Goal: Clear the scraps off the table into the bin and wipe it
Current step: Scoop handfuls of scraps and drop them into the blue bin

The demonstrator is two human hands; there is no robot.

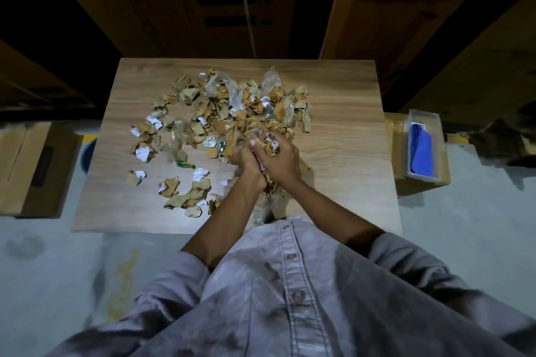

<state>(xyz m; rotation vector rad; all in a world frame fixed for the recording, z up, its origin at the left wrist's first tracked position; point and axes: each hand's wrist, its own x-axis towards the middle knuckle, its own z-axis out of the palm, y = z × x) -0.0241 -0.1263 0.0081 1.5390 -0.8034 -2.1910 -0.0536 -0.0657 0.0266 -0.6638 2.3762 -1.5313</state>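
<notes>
Several scraps [185, 122] of torn cardboard, crumpled paper and clear plastic lie spread over the wooden table [342, 113], thickest at the back middle. My left hand [251, 166] and my right hand [282, 158] are pressed together near the table's front middle, both curled round a bunch of scraps [269, 142] that sticks out above and below them. A blue bin [88, 153] shows partly on the floor past the table's left edge. A blue cloth [421, 151] lies in a clear container at the right.
A clear plastic container [426, 124] stands on a cardboard box [397, 153] right of the table. Another cardboard box [32, 165] sits on the floor at the left. Large cartons [179, 3] stand behind the table. Grey floor surrounds it.
</notes>
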